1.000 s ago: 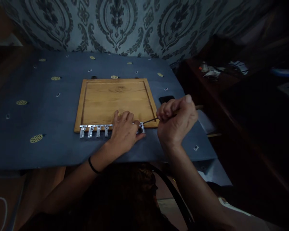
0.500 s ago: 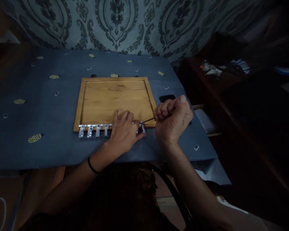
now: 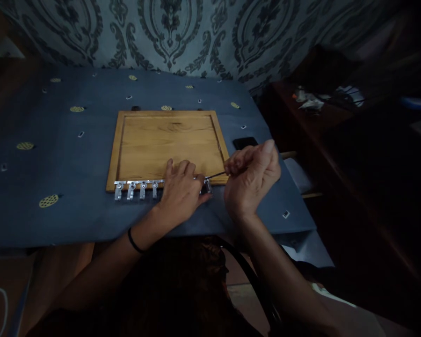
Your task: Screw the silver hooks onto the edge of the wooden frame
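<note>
A framed wooden board (image 3: 168, 145) lies on the table, with a metal hook rail (image 3: 138, 183) along its near edge. Several silver hooks of the rail hang over that edge. My left hand (image 3: 183, 189) grips the rail near its right end, fingers over the board and thumb at the near side; it hides part of the rail. My right hand (image 3: 253, 175) is closed round a screwdriver, whose handle is hidden in the fist. The thin screwdriver shaft (image 3: 216, 175) points left, its tip at the rail's right end beside my left fingers.
A blue patterned cloth (image 3: 70, 164) covers the table. Beyond my right hand lies a dark flat object (image 3: 244, 142), like a phone. Patterned fabric (image 3: 168, 37) hangs behind the table. At right stands a dark surface with crumpled plastic (image 3: 312, 103) on it.
My right hand has turned slightly at the wrist round the screwdriver. My left hand, the rail and the board stay in place; the view has shifted a little.
</note>
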Demonstrator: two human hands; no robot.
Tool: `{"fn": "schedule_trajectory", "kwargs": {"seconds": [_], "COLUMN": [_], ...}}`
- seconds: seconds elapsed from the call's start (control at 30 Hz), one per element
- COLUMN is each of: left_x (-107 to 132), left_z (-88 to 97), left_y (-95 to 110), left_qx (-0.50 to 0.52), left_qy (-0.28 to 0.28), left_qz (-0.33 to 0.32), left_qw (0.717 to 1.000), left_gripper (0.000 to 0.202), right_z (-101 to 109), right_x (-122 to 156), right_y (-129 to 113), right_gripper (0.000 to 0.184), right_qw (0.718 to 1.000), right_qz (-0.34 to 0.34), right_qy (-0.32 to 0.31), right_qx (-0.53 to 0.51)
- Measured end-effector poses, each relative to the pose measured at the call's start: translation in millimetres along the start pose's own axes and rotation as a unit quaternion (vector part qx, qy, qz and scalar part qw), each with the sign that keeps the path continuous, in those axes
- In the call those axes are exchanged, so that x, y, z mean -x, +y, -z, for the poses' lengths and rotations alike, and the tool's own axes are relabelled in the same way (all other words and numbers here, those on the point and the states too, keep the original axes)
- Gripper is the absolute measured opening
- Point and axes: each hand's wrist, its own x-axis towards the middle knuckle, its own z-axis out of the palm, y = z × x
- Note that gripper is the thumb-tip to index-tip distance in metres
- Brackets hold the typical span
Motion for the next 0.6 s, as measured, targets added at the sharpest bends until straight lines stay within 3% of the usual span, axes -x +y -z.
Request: {"fn": "schedule_trajectory", "kwargs": {"seconds": [0.4,0.6], "left_x": [1,2], "left_z": [-1.5,0.8], "left_y": [0,1], "left_qx": [-0.010,-0.004], "left_qy": [0.023,0.000], "left_qz": [-0.011,-0.004], "left_qw": [1.000,1.000], "left_gripper": [0.038,0.044], "right_z": [14,30], "right_x": [-23,-30], "right_y": [-17,-4], "right_gripper": [0.043,0.018], "right_qw": [0.998,0.996], "right_qz": [0.019,-0.017], "right_qy": [0.018,0.033], "right_qx": [-0.054,-0.083]}}
